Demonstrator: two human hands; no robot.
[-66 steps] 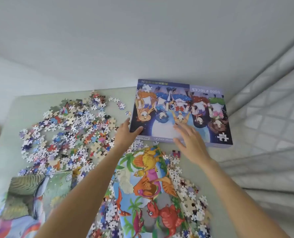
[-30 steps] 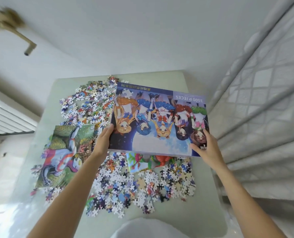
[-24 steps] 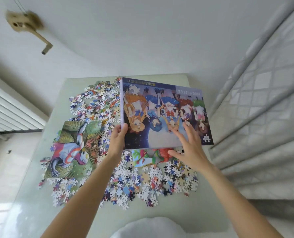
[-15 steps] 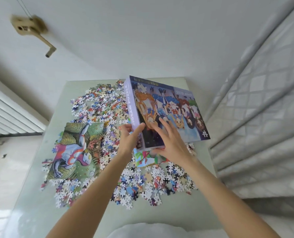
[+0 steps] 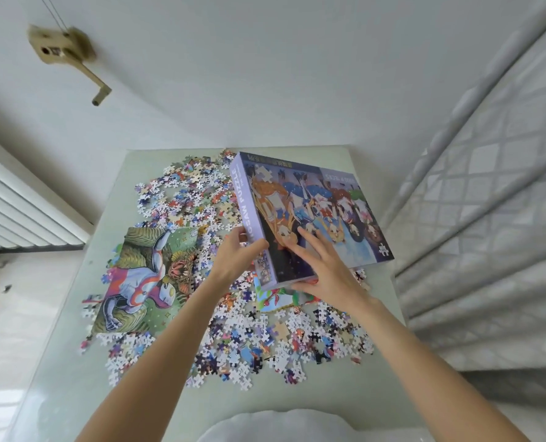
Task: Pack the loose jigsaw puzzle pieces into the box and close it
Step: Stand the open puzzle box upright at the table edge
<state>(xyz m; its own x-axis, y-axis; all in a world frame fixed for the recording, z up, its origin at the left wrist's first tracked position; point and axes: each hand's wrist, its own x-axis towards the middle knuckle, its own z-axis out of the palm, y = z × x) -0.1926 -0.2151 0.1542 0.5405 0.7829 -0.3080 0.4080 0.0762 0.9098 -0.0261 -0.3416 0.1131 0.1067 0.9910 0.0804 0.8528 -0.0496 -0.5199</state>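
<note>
The closed purple jigsaw box (image 5: 329,199), printed with cartoon figures, is tilted up above the table with its left side raised. My left hand (image 5: 238,256) grips the box's purple left side near its front corner. My right hand (image 5: 321,266) holds the front corner, fingers spread on the lid and thumb under the front edge. Loose puzzle pieces (image 5: 265,342) lie heaped across the pale green table (image 5: 74,362), a second heap of pieces (image 5: 188,193) further back.
A printed picture sheet with a silver-red figure (image 5: 147,279) lies at the left among the pieces. Another colourful sheet (image 5: 274,298) peeks out under the box. A white radiator (image 5: 19,212) stands to the left, a quilted grey mattress (image 5: 488,218) to the right.
Both hands lifted the box off the table toward me. My right hand went from its right edge to the near left corner, and the box tipped up on its left side.
</note>
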